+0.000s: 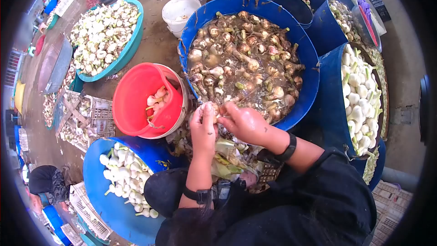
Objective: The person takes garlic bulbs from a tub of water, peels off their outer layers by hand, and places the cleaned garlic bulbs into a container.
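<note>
My left hand [204,126] and my right hand [243,123] meet at the near rim of a blue tub [312,89]. Between the fingers of both hands is a garlic bulb [214,109], mostly covered by them. Muddy water and many brown, unpeeled bulbs [248,61] fill the tub. Left of my hands stands a red bucket [129,102] with several pinkish bulbs [158,102] inside. Peelings [227,157] lie below my hands. A black band is on each wrist.
White bulbs fill a blue container [98,196] at lower left and another [330,86] at right. A white bucket [181,11], a green basin [134,50] of garlic and a crate [102,116] stand beyond. People sit at the top and lower left.
</note>
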`<act>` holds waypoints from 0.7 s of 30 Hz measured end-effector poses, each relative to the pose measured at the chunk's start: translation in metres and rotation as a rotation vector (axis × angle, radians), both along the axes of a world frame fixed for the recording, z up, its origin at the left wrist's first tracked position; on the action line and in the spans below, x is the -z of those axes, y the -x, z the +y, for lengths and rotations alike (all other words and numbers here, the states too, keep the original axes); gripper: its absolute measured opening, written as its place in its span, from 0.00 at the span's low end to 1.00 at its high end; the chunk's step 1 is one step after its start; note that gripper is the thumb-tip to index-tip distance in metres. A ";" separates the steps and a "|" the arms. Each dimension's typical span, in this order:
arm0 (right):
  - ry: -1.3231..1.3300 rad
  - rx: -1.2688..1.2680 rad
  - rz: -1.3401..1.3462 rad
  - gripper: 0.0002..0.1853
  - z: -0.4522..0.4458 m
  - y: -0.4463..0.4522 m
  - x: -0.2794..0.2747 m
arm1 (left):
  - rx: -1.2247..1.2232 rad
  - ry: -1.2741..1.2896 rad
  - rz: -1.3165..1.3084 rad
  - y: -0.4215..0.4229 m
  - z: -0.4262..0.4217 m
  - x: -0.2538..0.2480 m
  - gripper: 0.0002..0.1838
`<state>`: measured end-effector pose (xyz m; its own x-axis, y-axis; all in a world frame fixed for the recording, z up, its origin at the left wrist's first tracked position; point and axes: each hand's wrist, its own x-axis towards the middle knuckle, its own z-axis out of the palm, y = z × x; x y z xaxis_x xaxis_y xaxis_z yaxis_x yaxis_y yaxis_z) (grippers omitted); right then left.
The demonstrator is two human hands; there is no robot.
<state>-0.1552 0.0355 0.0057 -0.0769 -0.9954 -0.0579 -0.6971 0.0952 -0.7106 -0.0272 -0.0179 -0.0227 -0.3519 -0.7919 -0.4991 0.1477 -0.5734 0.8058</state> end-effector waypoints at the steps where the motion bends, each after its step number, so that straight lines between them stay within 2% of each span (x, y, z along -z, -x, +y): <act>1: -0.044 -0.056 0.159 0.12 0.001 -0.004 -0.002 | 0.002 -0.002 0.002 0.000 0.001 0.004 0.18; 3: -0.024 -0.102 0.192 0.11 0.005 -0.007 0.003 | -0.077 0.335 -0.112 0.004 0.001 0.013 0.18; 4: -0.023 -0.093 0.200 0.11 0.006 -0.006 0.003 | -0.081 0.269 -0.099 0.004 0.002 0.006 0.18; 7: 0.006 -0.149 0.232 0.11 0.008 -0.005 0.002 | -0.029 0.286 -0.148 0.004 0.002 0.013 0.16; 11: 0.050 -0.034 0.277 0.13 0.009 -0.010 0.012 | -0.017 0.218 -0.137 0.005 0.005 0.016 0.15; 12: 0.038 0.062 0.170 0.13 0.005 -0.009 0.017 | -0.011 0.114 -0.177 0.004 0.005 0.010 0.15; 13: 0.027 0.157 0.062 0.13 0.002 -0.008 0.020 | -0.010 0.114 -0.180 0.002 0.004 0.008 0.15; 14: -0.133 0.195 -0.193 0.13 -0.002 -0.002 0.022 | 0.013 -0.001 -0.051 -0.001 0.003 0.007 0.15; 15: -0.132 0.194 -0.196 0.13 -0.004 0.000 0.025 | 0.035 -0.117 0.078 -0.003 0.002 0.005 0.16; 16: -0.266 0.311 -0.581 0.12 -0.006 0.003 0.032 | 0.016 -0.133 0.184 -0.003 0.002 0.003 0.18; 17: -0.400 0.427 -0.967 0.12 -0.005 0.005 0.036 | 0.017 -0.135 0.183 -0.003 0.001 0.002 0.18; 18: -0.234 0.341 -0.931 0.10 0.000 0.004 0.031 | 0.003 -0.059 0.167 -0.003 -0.001 0.000 0.18; 19: -0.232 0.342 -0.932 0.10 0.003 0.000 0.026 | -0.011 0.018 0.153 -0.003 -0.004 -0.001 0.19; 21: 0.124 0.097 -0.427 0.09 0.008 -0.008 0.015 | 0.007 0.011 0.169 -0.005 -0.007 0.000 0.22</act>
<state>-0.1476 0.0435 -0.0089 -0.1657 -0.9861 0.0145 -0.3307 0.0417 -0.9428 -0.0218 -0.0248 -0.0225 -0.4358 -0.7939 -0.4240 0.2774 -0.5666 0.7759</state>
